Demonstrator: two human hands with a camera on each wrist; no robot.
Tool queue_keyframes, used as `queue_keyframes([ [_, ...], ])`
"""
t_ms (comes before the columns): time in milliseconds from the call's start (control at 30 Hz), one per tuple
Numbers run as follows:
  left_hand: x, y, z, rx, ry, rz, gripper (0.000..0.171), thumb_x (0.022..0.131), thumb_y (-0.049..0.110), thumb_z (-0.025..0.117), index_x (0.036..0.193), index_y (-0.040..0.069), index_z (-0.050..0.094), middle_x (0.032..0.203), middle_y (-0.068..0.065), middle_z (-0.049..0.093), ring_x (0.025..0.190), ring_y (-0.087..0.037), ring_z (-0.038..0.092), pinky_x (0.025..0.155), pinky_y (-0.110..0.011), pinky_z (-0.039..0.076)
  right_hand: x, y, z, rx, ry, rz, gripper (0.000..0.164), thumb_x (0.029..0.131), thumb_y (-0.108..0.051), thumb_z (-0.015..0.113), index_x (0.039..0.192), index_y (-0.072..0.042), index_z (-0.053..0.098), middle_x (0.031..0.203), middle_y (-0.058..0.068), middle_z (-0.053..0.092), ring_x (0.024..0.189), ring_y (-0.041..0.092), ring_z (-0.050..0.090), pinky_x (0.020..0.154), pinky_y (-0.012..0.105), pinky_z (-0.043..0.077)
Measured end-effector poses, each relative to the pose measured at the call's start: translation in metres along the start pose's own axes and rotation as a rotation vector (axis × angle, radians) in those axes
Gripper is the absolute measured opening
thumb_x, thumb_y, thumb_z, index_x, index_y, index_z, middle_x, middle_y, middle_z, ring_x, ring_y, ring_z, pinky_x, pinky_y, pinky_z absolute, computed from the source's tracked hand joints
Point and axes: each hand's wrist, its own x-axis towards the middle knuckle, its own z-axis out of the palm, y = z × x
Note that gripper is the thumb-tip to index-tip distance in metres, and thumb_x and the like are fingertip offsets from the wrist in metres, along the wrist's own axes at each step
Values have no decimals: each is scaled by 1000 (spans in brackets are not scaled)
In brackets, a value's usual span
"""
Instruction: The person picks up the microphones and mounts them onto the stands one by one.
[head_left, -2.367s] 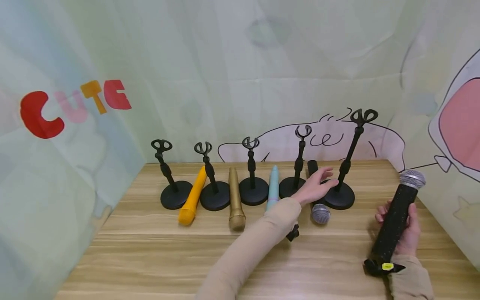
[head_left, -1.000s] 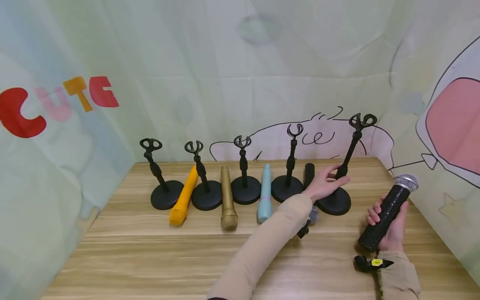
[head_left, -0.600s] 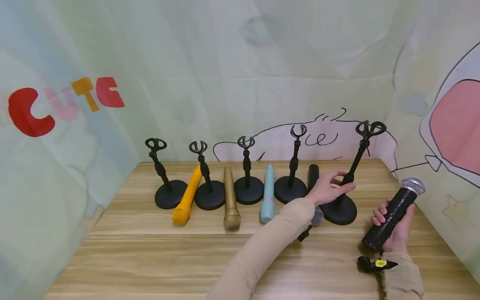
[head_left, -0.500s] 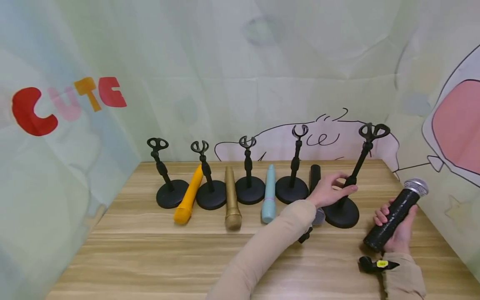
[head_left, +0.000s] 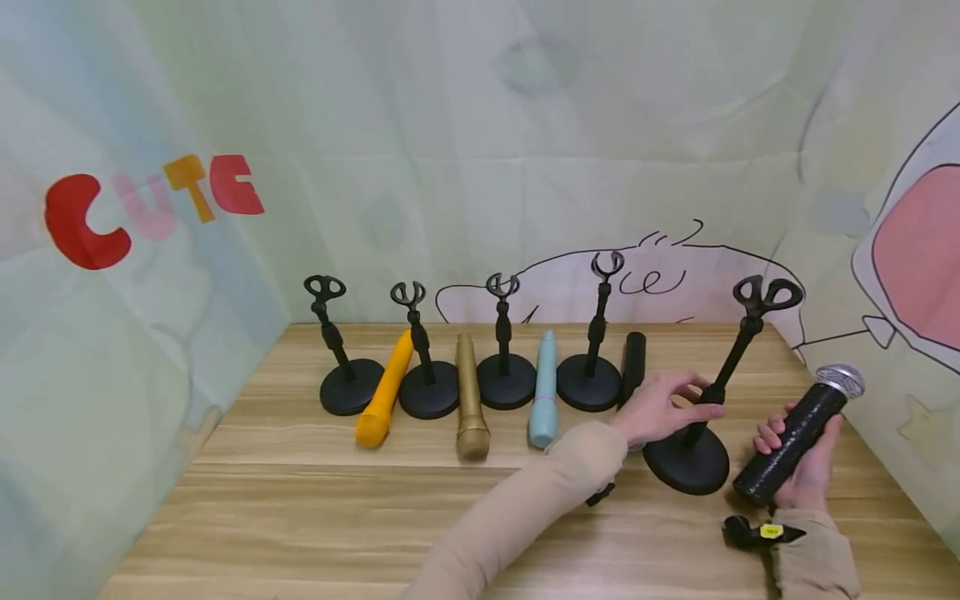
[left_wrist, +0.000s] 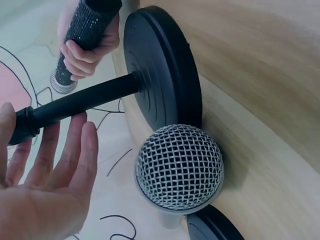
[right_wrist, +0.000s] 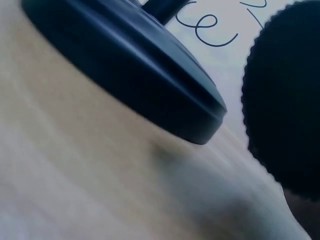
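My left hand (head_left: 663, 407) pinches the lower pole of the tallest black microphone stand (head_left: 735, 358) between thumb and fingers. In the right wrist view the base of this stand (right_wrist: 130, 70) is tilted, with a shadow on the table below it. My right hand (head_left: 812, 471) grips a glittery black microphone (head_left: 795, 442), silver grille up, just right of the stand. Behind my left hand lies another black microphone (head_left: 634, 358), partly hidden; its silver grille (left_wrist: 180, 167) shows close to the stand's base in the left wrist view.
Several shorter black stands, such as the leftmost stand (head_left: 348, 387), line the back of the wooden table (head_left: 315, 517). Between them lie an orange microphone (head_left: 386, 392), a gold microphone (head_left: 469, 400) and a light blue microphone (head_left: 546, 392). A printed curtain (head_left: 450, 167) hangs behind.
My left hand has reached the tallest stand, taken hold of its pole and drawn it toward me. My right hand keeps the black microphone, now gripped nearer its lower end.
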Motion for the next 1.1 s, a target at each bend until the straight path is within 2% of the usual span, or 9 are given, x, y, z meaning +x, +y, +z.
queue_keyframes([
  [133, -10, 1, -3, 57, -20, 45, 44, 96, 41, 67, 134, 18, 62, 133, 3, 67, 115, 0, 64, 96, -15, 47, 0, -2, -1, -7, 8, 6, 67, 101, -66, 32, 114, -3, 50, 79, 24, 57, 61, 33, 42, 57, 43, 43],
  [233, -19, 0, -5, 86, -30, 68, 44, 97, 41, 66, 135, 18, 62, 132, 3, 68, 113, 0, 65, 93, -12, 47, 1, -3, -2, -16, 23, 11, 67, 101, -66, 32, 114, -3, 50, 79, 23, 57, 61, 32, 42, 56, 42, 43],
  [467, -43, 0, -10, 142, -65, 80, 43, 97, 44, 64, 133, 20, 62, 124, 2, 73, 106, -4, 69, 83, -8, 48, 1, -4, -2, -31, 38, 19, 65, 100, -65, 33, 115, -4, 50, 79, 23, 58, 61, 31, 42, 57, 43, 45],
  [767, -73, 1, -31, 350, -109, 185, 42, 100, 42, 62, 130, 14, 63, 112, 1, 77, 97, 3, 69, 83, -6, 48, -3, -4, 0, -59, 66, 28, 63, 101, -65, 32, 115, -6, 49, 81, 21, 59, 63, 30, 43, 58, 42, 45],
  [900, -87, -1, -40, 414, -82, 235, 36, 100, 40, 62, 123, 13, 66, 110, 1, 77, 96, 1, 70, 83, -7, 49, -5, -3, 2, -73, 84, 29, 63, 102, -65, 32, 115, -6, 49, 81, 21, 60, 63, 30, 44, 59, 42, 46],
  [1100, -107, -8, -55, 471, 29, 267, 24, 97, 36, 67, 108, 15, 71, 99, 4, 78, 90, -2, 72, 78, -7, 49, -5, -2, 3, -94, 81, 29, 63, 102, -64, 30, 115, -6, 51, 82, 20, 61, 65, 30, 46, 60, 43, 49],
])
